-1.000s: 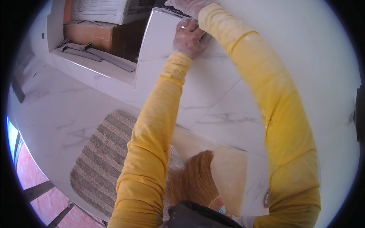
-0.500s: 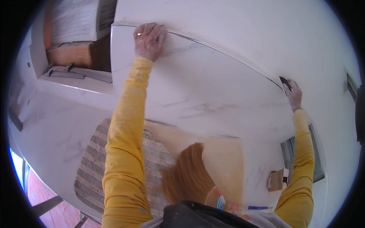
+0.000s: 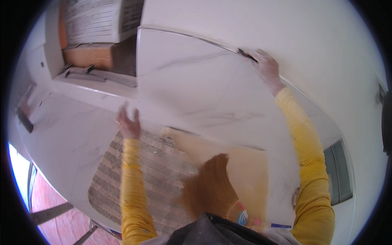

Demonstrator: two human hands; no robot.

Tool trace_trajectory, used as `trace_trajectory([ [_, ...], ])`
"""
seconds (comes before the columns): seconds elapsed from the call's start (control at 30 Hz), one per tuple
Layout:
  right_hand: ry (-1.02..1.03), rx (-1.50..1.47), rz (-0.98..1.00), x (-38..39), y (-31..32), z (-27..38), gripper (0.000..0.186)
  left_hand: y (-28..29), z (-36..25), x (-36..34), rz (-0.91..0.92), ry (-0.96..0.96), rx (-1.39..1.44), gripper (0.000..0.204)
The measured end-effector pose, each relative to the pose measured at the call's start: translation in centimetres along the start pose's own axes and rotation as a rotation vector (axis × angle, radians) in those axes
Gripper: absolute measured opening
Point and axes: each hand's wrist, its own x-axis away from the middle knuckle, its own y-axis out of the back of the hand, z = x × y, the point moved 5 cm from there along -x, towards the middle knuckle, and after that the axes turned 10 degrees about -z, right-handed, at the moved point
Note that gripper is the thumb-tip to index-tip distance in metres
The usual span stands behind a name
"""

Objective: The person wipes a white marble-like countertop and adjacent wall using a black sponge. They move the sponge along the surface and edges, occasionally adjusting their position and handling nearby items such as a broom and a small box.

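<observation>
A marble-patterned white slab point(image 3: 204, 90) stretches across the middle, a thin metal trim strip point(image 3: 204, 39) along its upper edge where it meets the plain wall. At that strip my right hand point(image 3: 267, 69), dusted white, is closed round a small black scraper point(image 3: 246, 54). The tool's dark edge lies against or very close to the trim. My left hand point(image 3: 129, 122) is lifted off the slab, near its lower left, a little blurred. Its fingers are spread and hold nothing.
Below lie a striped mat point(image 3: 147, 175) and a straw broom point(image 3: 212, 183) beside a tan sheet point(image 3: 249, 171). A recess at upper left holds a brown box point(image 3: 87, 57), a white printed package point(image 3: 92, 20) and thin grey strips point(image 3: 92, 76). A grey-framed panel point(image 3: 338, 171) is right.
My left hand has let go of the slab's upper edge and come down, opening. My right hand has slid leftward along the trim with the scraper. The view has shifted slightly.
</observation>
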Motion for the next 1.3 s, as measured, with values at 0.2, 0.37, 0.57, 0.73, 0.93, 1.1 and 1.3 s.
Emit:
trace_trajectory([
  [0.2, -0.011, -0.132, 0.241, -14.2, -9.3, 19.9, 0.028, 7.4, -5.6, 16.8, 0.109, 0.269, 0.269, 0.049],
  [0.37, 0.024, -0.126, 0.178, -18.1, -9.6, 27.0, 0.024, 11.0, -9.2, 21.2, 0.397, 0.330, 0.302, 0.037],
  [0.57, -0.018, -0.206, 0.332, -14.4, -6.7, 18.2, 0.027, 10.7, -11.8, 15.4, 0.431, 0.332, 0.388, 0.035],
  [0.73, -0.106, -0.112, 0.434, -6.6, -1.9, 5.0, 0.029, 6.1, -22.2, 8.5, 0.422, 0.050, 0.536, 0.037],
  [0.93, -0.251, -0.089, 0.461, 2.5, 4.8, -6.8, 0.031, -0.7, -40.9, -1.0, 0.172, -0.442, 0.486, 0.052],
  [1.1, -0.340, 0.060, 0.538, 7.9, 9.6, -16.5, 0.025, -5.7, -53.8, -1.6, 0.187, -0.616, 0.320, 0.067],
  [1.3, -0.438, 0.162, 0.589, 19.4, 16.9, -33.2, 0.025, -7.5, -68.4, 4.4, 0.399, -0.781, 0.257, 0.063],
])
